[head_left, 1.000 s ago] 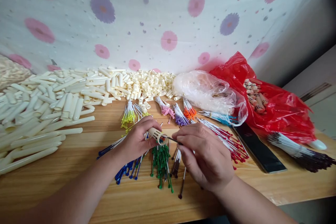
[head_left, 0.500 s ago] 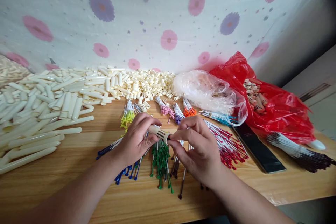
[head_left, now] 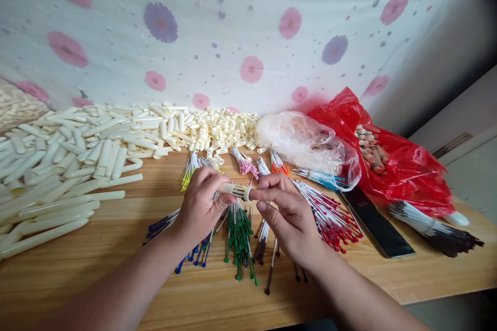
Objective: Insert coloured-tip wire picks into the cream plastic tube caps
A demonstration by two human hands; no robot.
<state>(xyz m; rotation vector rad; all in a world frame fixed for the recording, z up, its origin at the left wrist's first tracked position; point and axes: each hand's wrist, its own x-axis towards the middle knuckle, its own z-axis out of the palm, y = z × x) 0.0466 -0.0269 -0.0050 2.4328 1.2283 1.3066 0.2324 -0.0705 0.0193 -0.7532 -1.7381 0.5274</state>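
My left hand (head_left: 202, 201) is closed around a short cream slotted plastic tube (head_left: 235, 191), held sideways above the wooden table (head_left: 116, 264). My right hand (head_left: 289, 212) pinches the tube's right end with thumb and forefinger. Whether a thin stick is between those fingers I cannot tell. Under both hands lie bundles of thin sticks with coloured tips: green (head_left: 239, 232), blue (head_left: 190, 256), dark brown (head_left: 264, 240) and red (head_left: 330, 214).
A heap of cream plastic tubes (head_left: 66, 160) covers the left of the table, small slotted pieces (head_left: 223, 129) lie behind. A clear bag (head_left: 306, 145), a red bag (head_left: 404, 165), a black flat bar (head_left: 375, 225) and dark-tipped sticks (head_left: 435, 227) lie at right. Flowered cloth (head_left: 248, 36) hangs behind.
A second ago my right hand held a thin stick at the tube's open end. Now the tube is turned sideways and my right fingers pinch its end. The view has shifted slightly.
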